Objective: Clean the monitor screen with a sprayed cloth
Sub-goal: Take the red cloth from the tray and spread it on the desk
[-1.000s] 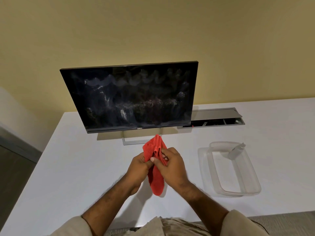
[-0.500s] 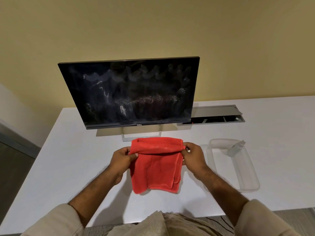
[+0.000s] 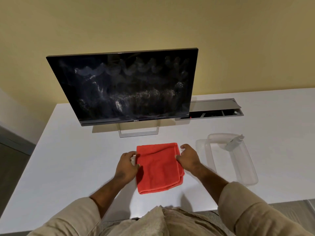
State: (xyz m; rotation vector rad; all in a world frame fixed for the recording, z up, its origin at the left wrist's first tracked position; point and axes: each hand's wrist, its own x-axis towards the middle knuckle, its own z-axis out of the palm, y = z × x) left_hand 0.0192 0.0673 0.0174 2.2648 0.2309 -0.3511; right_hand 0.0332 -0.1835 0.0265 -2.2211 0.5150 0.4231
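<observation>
A red cloth [image 3: 158, 167], folded into a rough square, lies flat on the white desk [image 3: 76, 159] in front of me. My left hand [image 3: 127, 165] rests at its left edge with fingers pinching the edge. My right hand [image 3: 188, 158] holds the right edge between thumb and fingers. Behind the cloth stands a black monitor [image 3: 127, 87], switched off, its screen covered in whitish smears and streaks. A small clear spray bottle [image 3: 234, 142] lies tilted in a clear plastic tray [image 3: 247, 167] to the right.
A grey cable hatch [image 3: 213, 109] with its lid raised sits in the desk behind and right of the monitor. The monitor's silver stand [image 3: 139, 132] is just beyond the cloth. A yellow wall is behind. The desk's left edge drops to a dark floor.
The cloth was bunched between both hands, then spread out and held up by its top edge. Now it lies flat on the desk with a hand at each side.
</observation>
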